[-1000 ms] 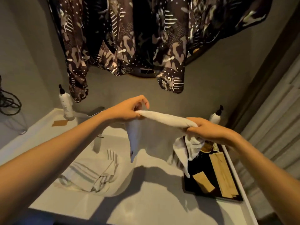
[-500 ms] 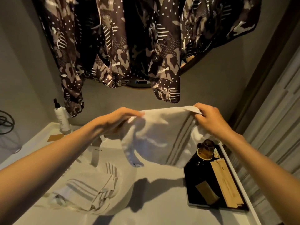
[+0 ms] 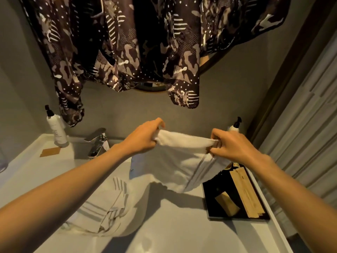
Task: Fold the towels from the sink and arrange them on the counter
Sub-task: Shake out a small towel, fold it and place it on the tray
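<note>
A: The white towel (image 3: 175, 161) is held up in the air above the counter (image 3: 173, 225), between the sink (image 3: 124, 179) and the black tray (image 3: 215, 190).

B: How is it gripped?

A: Its top edge is pinched at one corner by the left hand (image 3: 144, 138) and bunched at the other corner in the curled fingers of the right hand (image 3: 231, 146). The cloth is stretched between them and hangs below.

B: What is seen in the sink?

A: A pile of striped towels (image 3: 102, 209) is heaped there, beside the faucet (image 3: 97, 141). A pump bottle (image 3: 55, 127) stands at the back left, under a patterned garment (image 3: 127, 44).
</note>
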The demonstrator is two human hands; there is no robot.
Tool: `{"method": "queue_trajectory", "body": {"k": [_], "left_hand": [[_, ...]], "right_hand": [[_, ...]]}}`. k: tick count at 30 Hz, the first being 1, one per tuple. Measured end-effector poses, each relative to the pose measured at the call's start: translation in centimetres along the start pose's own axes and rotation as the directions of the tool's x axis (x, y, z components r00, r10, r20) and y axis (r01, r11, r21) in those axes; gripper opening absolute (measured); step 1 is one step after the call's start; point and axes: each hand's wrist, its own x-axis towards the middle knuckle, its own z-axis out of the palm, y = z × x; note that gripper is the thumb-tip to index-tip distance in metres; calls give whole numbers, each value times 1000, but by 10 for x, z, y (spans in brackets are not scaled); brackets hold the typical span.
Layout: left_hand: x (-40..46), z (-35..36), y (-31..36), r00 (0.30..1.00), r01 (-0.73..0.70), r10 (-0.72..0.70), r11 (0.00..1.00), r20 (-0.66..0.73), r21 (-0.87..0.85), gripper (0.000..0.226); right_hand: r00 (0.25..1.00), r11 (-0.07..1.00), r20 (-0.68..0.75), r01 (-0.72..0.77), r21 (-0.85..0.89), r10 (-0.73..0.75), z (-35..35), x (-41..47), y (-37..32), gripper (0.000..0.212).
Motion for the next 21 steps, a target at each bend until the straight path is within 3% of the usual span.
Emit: {"method": "queue_trajectory", "body": {"k": [3,5,6,7,9,11,12,14,17,19,21], "left_hand": [[-25,11,-8,983,-88,127,961,-136,263,34],[-64,36,-20,979,-139,182,926,-93,351,33],[-88,54,-26,979,-182,201,915,-18,361,29],[-115,75,-34,976,-215,208,908,58,359,23],[-169,118,-42,971,-196,141,935,195,295,20],[-216,158,-45,951,-131,50,959,305,251,15],[-232,173,-47,937,-105,13,964,349,245,15],[-256,194,-53,896,-93,-22,967,444,237,22],[-280,201,-66,847,-63,-15,990,532,129,23],[-285,194,-70,849,89,-86,996,521,20,20],[-280,182,-70,821,292,-170,945,545,-146,26]], "right_hand": [[946,986,-287,122,-111,-149,15,-29,-4,10],[898,973,-375,198,-119,-229,46,-68,-12,3],[903,969,-353,217,-117,-245,71,-90,-16,5],[933,972,-275,211,-105,-232,96,-114,-23,13],[989,993,100,116,-38,-111,155,-159,-33,26],[898,998,439,15,58,-39,210,-199,-35,22],[850,994,524,-3,110,-56,230,-211,-34,20],[815,986,572,3,166,-99,249,-228,-34,13],[864,972,490,-3,237,-117,254,-240,-27,15],[870,944,488,-101,314,-69,248,-244,-22,14],[845,844,533,-310,438,34,237,-241,-20,11]]}}
